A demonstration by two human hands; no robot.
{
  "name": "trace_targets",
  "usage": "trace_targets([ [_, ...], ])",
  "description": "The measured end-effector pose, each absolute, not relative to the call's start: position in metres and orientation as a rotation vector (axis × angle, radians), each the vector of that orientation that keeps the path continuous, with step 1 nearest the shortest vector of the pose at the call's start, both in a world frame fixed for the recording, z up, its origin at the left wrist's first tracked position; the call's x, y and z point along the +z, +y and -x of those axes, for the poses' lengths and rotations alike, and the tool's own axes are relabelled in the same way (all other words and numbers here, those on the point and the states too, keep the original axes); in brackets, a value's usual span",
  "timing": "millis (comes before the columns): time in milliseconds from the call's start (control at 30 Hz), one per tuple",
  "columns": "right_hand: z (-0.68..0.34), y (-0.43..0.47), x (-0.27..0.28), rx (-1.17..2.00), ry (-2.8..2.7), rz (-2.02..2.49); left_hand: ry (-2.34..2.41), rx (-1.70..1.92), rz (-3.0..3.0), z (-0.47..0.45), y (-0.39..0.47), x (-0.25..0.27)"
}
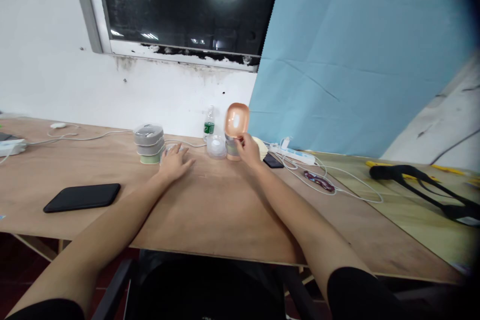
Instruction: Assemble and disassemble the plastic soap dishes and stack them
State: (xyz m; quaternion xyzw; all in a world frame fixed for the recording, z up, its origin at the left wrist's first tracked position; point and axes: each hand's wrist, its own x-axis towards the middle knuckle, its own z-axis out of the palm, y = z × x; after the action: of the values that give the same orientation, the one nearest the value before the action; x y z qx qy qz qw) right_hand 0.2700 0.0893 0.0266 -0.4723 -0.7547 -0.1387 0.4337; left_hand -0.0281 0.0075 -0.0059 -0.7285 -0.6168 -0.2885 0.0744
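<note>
My right hand (249,150) pinches the lower edge of a peach-coloured square plastic bowl (237,119), which is tipped up with its inside facing me. Right below it stands a stack of small containers (233,151), partly hidden by my fingers. A clear round plastic container (216,148) sits just left of that stack. My left hand (174,162) lies open, fingers spread, close to the tabletop. Beside it stands another stack of grey and green containers (149,146) with a clear lid on top. Something clear shows behind the left fingers; I cannot make out its kind.
A water bottle (209,122) stands near the wall. The wooden table (221,210) also carries a black phone (82,197) at left. At right lie a dark phone (273,161), a power strip (296,154), white cables, a dark red patterned object (318,181) and a black strap-like frame (423,192).
</note>
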Motion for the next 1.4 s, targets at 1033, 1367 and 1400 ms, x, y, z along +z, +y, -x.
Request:
trace_targets([
  [1033,-0.249,0.049,-0.019,-0.430,-2.474,0.788,-2.039,-0.699,2.162,0.028,0.014,-0.019],
  [1367,-0.242,0.042,-0.025,-0.191,-2.466,0.828,-1.801,-1.019,2.218,0.020,0.003,-0.009],
  [1400,-0.244,0.042,-0.026,-0.173,-2.449,0.851,-1.745,-1.069,2.216,0.019,0.002,-0.009],
])
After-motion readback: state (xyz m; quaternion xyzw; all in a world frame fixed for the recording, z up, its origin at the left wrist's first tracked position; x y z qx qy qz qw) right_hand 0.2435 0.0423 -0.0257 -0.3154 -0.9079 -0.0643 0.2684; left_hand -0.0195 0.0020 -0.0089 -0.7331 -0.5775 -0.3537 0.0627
